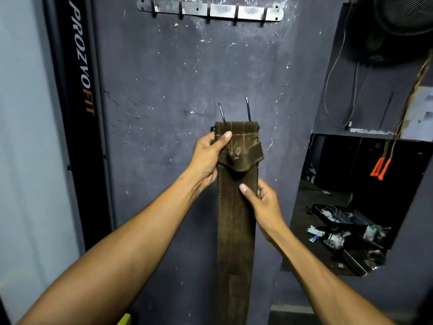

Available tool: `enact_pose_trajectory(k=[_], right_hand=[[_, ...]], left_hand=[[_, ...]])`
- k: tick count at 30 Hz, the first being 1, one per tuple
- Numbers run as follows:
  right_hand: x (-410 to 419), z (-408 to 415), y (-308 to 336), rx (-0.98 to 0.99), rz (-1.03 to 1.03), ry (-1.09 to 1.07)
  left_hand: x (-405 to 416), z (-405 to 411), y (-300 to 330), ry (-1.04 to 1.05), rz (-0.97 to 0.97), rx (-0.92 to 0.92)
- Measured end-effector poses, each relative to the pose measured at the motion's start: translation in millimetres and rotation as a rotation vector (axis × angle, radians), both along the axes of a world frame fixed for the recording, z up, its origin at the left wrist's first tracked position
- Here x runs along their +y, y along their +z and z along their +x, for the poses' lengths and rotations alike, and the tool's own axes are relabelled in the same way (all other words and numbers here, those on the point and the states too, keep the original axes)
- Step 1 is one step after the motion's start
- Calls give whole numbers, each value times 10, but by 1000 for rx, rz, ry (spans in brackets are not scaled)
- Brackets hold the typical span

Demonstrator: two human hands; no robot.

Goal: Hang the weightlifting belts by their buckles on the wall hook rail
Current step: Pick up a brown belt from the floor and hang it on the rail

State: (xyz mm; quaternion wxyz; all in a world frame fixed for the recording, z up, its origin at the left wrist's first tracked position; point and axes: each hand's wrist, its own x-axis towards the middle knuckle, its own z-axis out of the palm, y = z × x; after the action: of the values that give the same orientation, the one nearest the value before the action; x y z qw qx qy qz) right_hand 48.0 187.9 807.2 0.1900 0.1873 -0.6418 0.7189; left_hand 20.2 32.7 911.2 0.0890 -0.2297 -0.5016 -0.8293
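Head view, facing a dark grey wall. A brown belt is held upright in front of the wall, well below the hook rail, which is mounted near the top edge of the view. The rail is a pale metal strip carrying a row of dark hooks, none of which bears anything.

The left hand grips the belt's upper left edge, thumb across the front face and fingers curled behind. The right hand grips the belt's right edge lower down, thumb pressed on the front face and fingers wrapped round the back. Between the two hands a folded flap of the same brown leather lies over the belt's front. Pale stitch lines run the length of the strap, which hangs straight down past the forearms to the bottom edge of the view.

At the belt's top end two dark metal prongs stand upward, tilted slightly left; the rest of the buckle is hidden behind the leather.

To the left stands a black upright lettered "PROZVOFIT". To the right, an opening in the wall shows a dim space with scattered litter on its floor. Orange handles on cords hang beside that opening, and a fan occupies the upper right corner.
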Motion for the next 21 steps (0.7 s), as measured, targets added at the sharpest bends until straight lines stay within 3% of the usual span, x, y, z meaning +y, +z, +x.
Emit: enact_pose_trajectory(k=[3,5,8,13,21], right_hand=[[-77,21,-65,-4,-1,-98],[-61,50,-79,-12,-30,-47],[-21,161,-385,-162,86,42],[-130,278,-790,-240,6,26],[-180,366,-1270,-354,143,27]], left_hand=[[26,-6,94,2,-7,13],[38,12,144,10,-19,33],[-23,30,255,27,20,62],[-141,82,411,19,38,94],[-276,80,488,34,56,81]])
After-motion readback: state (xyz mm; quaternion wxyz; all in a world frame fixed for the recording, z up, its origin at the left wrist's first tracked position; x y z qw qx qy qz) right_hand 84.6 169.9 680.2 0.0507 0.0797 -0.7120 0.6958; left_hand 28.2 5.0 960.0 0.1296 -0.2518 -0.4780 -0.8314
